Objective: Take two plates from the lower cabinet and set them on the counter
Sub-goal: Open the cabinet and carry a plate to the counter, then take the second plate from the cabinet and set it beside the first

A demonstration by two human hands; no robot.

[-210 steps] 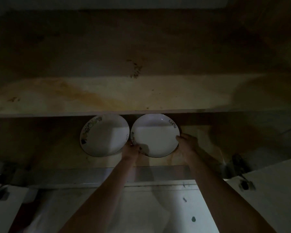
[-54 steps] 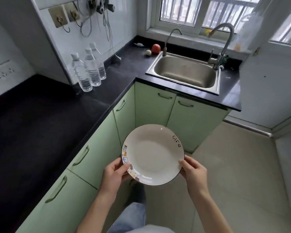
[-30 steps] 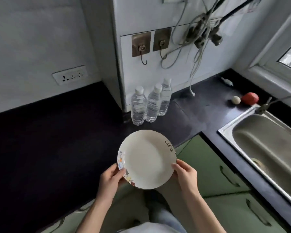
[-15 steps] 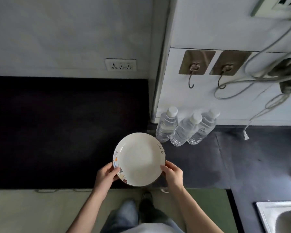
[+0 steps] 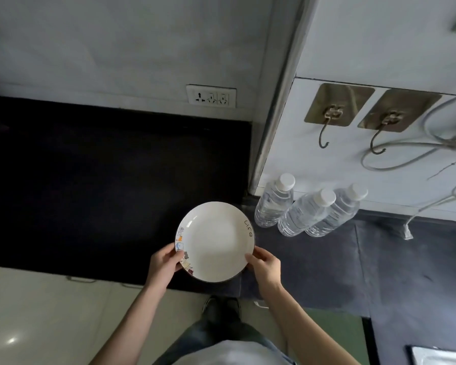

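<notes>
Gripping plate [image 5: 216, 241], left hand [image 5: 163, 264], right hand [image 5: 265, 267] (over counter [image 5: 90, 180])

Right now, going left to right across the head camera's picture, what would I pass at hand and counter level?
Left hand → plate → right hand → three water bottles → dangling cable end.
</notes>
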